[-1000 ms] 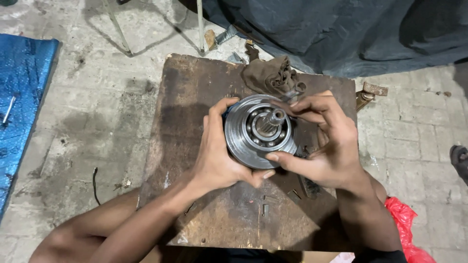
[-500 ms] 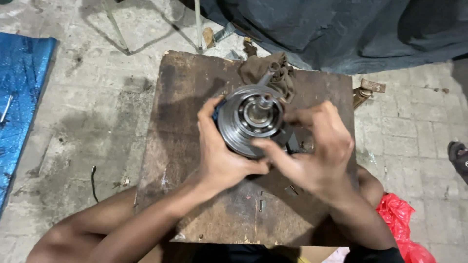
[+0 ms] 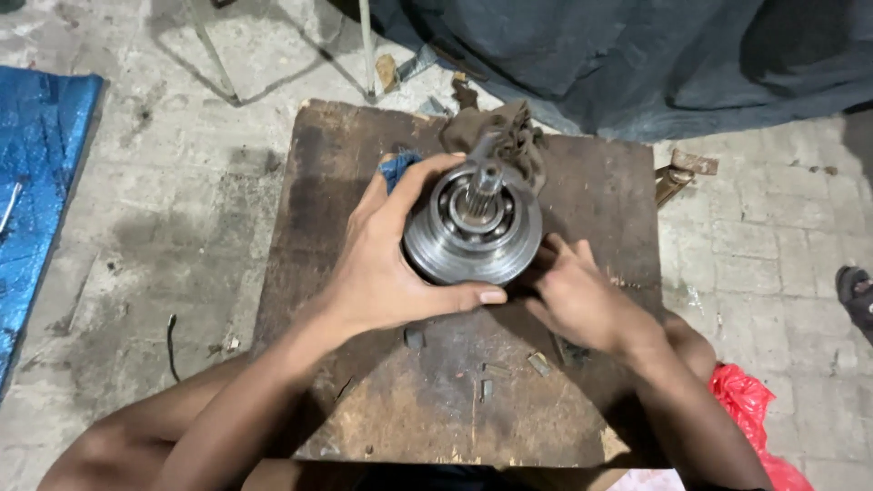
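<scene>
The left hand (image 3: 382, 264) is gripping a round metal hub (image 3: 473, 232), fingers curled around its rim. The right hand (image 3: 582, 300), fingers loosely bent, is touching its near-right edge above a brown wooden board (image 3: 364, 182).

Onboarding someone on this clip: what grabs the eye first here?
The round grey metal hub with a splined shaft sticking up from its centre, held over the middle of the worn wooden board. The left hand wraps around its left side and lower edge, while the right hand sits at its lower right rim. A greasy brown rag lies just behind it, and a blue tarp covers the floor at far left.
</scene>
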